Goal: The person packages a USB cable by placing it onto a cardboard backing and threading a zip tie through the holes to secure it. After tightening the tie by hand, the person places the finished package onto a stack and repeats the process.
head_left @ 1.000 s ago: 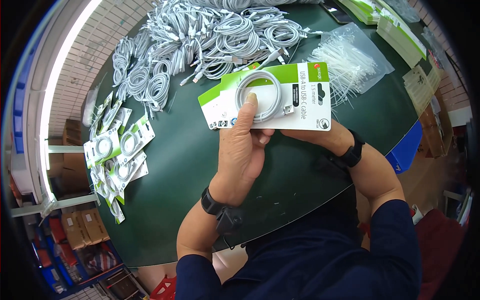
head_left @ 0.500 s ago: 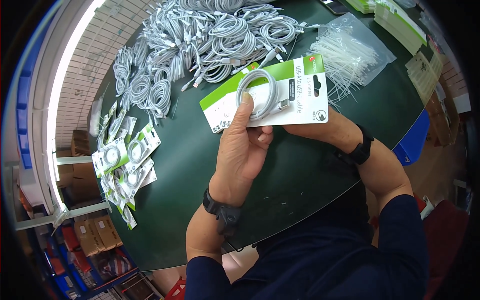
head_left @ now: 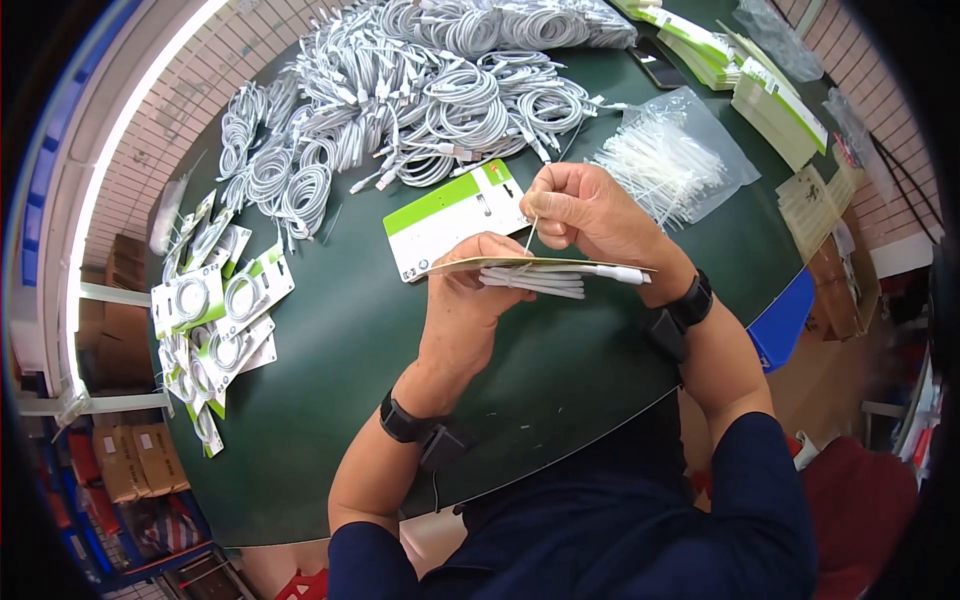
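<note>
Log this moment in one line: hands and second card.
left hand: holding backing card with coiled cable | right hand: pinching white tie | second card: on table

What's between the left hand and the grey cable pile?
In the head view, a green-and-white backing card lies there on the dark green table; left hand partly hides its lower edge.

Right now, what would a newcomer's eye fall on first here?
Probably the heap of coiled grey cables at the far side of the green table. At centre, the left hand holds a card edge-on, a cable coil on its near side, while the right hand pinches a thin white strip. Carded cables lie piled at the left.
</note>
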`<move>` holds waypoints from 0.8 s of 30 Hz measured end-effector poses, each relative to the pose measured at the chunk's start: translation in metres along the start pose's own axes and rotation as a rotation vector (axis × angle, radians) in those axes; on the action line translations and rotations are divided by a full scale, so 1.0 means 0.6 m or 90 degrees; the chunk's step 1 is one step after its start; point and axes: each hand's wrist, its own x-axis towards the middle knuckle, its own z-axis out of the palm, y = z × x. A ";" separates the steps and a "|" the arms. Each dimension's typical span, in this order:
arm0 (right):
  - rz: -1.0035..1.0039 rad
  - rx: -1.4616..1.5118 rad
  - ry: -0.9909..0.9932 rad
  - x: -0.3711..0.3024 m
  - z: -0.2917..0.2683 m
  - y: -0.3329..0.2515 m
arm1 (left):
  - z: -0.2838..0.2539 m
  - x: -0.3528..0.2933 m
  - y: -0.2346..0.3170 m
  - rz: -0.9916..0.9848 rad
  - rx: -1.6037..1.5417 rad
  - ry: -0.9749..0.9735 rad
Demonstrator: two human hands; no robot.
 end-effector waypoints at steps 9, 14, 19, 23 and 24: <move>-0.015 -0.133 0.055 -0.013 0.018 -0.018 | -0.003 0.012 -0.015 -0.047 0.107 0.153; -0.102 -0.195 0.023 -0.013 0.018 -0.026 | -0.002 0.007 -0.019 -0.004 -0.039 0.177; -0.140 -0.159 0.102 -0.020 0.016 -0.050 | -0.013 0.011 -0.015 -0.035 -0.123 0.237; -0.152 -0.323 0.120 -0.022 0.031 -0.039 | -0.016 -0.001 -0.007 -0.043 -0.161 0.281; -0.165 -0.423 0.125 -0.021 0.033 -0.035 | -0.017 -0.005 -0.006 -0.041 -0.170 0.288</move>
